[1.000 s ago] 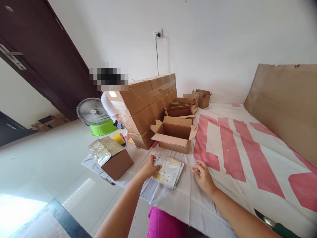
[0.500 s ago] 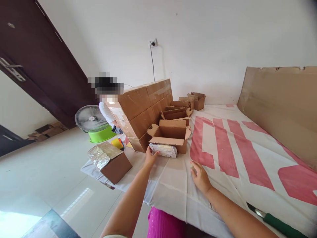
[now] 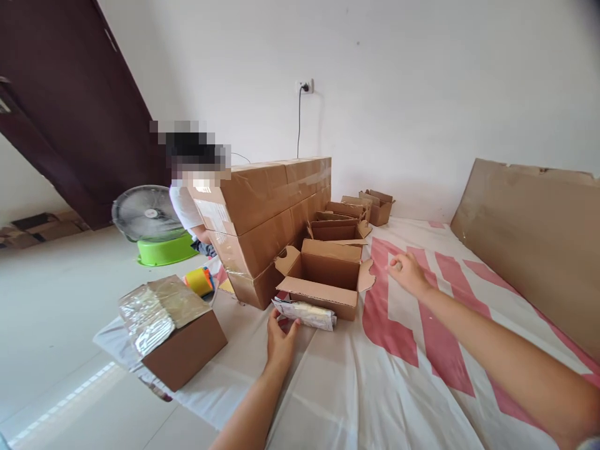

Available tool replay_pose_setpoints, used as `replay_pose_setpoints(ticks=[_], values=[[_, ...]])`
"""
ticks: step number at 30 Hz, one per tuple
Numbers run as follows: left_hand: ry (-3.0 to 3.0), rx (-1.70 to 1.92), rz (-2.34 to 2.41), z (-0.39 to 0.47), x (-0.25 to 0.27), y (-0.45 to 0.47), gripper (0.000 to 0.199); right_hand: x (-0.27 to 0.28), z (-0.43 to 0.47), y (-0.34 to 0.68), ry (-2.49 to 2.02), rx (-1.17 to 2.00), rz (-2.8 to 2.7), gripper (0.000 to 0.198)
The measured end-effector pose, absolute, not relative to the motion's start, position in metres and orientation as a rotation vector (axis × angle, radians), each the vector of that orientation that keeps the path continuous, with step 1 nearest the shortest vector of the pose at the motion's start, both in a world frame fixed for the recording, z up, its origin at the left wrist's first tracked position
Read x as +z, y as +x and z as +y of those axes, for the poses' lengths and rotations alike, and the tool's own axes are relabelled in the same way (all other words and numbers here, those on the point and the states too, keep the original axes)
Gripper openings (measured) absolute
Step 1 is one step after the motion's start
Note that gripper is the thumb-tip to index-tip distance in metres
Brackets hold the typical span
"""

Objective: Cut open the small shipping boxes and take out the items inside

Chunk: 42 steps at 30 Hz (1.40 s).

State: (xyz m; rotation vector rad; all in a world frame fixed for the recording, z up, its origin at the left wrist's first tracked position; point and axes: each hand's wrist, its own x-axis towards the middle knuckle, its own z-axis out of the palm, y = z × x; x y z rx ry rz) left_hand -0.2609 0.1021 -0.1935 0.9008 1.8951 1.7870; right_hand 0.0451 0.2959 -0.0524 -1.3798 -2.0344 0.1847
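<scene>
Head view: the slim packet (image 3: 310, 316) sits at the fingertips of the left hand (image 3: 281, 345), tilted just in front of an open carton (image 3: 319, 290) and well apart from the right hand (image 3: 411, 276). On the left, thumb and fingers are spread around the packet's near end, though I can't tell how firmly they grip; on the right, the fingers curl in toward the thumb above the cloth-covered tabletop (image 3: 328, 387), and whether they pinch anything is too small to tell. That carton is plain brown cardboard, its flaps splayed, side tabs rounded. A smooth, taped carton stack (image 3: 255, 234) rises behind; nearer, a box (image 3: 187, 350) carries glossy, crinkled film. The packet looks whitish and creased, with a yellowish patch and illegible print.
</scene>
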Motion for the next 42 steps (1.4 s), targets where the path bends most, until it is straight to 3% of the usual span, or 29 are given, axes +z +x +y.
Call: replay_pose_setpoints(ticks=[6, 12, 14, 19, 22, 35, 42], values=[[0.945, 1.747, 1.942, 0.099, -0.198, -0.259, 0.08, 0.007, 0.414, -0.028, -1.504, 0.033, -2.299, 0.055], [0.936, 1.687, 1.959, 0.089, -0.204, -0.253, 0.084, 0.009, 0.496, -0.099, -1.594, -0.019, -2.535, 0.079], [0.937, 1.696, 1.995, 0.088, -0.206, -0.247, 0.082, 0.005, 0.513, -0.11, -1.629, -0.028, -2.597, 0.078], [0.959, 1.68, 2.082, 0.089, -0.21, -0.238, 0.077, 0.004, 0.532, -0.118, -1.687, -0.128, -2.663, 0.048], [1.003, 1.628, 2.117, 0.089, -0.213, -0.238, 0.076, 0.005, 0.537, -0.114, -1.73, -0.18, -2.65, 0.045], [1.166, 1.577, 2.177, 0.091, -0.222, -0.24, 0.079, -0.004, 0.528, -0.106, -2.006, -0.172, -2.276, 0.05], [1.096, 1.572, 2.184, 0.091, -0.207, -0.236, 0.093, -0.012, 0.5, -0.107, -1.863, -0.11, -2.213, 0.071]])
